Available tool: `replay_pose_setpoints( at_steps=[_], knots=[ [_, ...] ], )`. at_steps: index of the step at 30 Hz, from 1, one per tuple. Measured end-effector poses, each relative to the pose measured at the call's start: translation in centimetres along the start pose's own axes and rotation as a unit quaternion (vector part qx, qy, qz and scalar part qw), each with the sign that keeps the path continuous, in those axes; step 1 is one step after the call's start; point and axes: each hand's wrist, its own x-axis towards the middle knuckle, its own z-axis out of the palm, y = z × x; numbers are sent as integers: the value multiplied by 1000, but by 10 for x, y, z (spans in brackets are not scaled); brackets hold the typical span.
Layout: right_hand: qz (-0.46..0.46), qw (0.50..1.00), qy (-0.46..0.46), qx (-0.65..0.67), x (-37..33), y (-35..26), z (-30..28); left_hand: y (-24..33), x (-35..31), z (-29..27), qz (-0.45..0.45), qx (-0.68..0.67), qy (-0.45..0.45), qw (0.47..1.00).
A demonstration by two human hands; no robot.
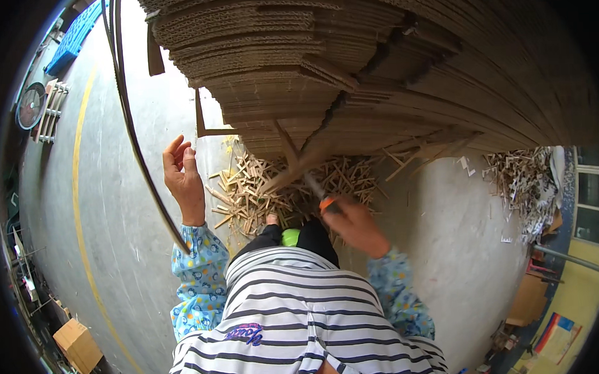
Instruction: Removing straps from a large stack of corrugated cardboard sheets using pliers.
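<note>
A tall stack of brown corrugated cardboard (262,69) fills the upper middle and right, with its cut edges facing me. My right hand (357,228) is closed around a hand tool with an orange and black handle (328,204). The tool's grey shaft points up at the stack's lower edge; motion blur hides its exact kind. Blurred brown cardboard strips (292,164) hang or fall just beyond its tip. My left hand (184,178) is raised left of the stack, fingers loosely bent, thumb apart, holding nothing. An angled cardboard strip (208,131) juts from the stack close to its fingertips.
Cardboard scraps (246,182) lie heaped around my feet. A long dark strap (131,127) curves down beside my left arm. Another scrap pile (527,179) lies at right. Far left are a fan (31,105), a blue pallet (76,36) and a cardboard box (78,346).
</note>
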Motion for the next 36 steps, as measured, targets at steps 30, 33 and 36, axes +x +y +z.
replay_pose_setpoints(
  at_steps=[30,33,36],
  knots=[
    [-59,994,-81,35,14,-106,-80,-7,1,-10,-26,-21,27,999],
    [-46,983,-71,163,9,-117,-104,-12,1,-12,-3,-6,35,999],
    [-37,972,16,232,17,-131,-116,-18,1,-18,-20,13,47,999]
  ],
)
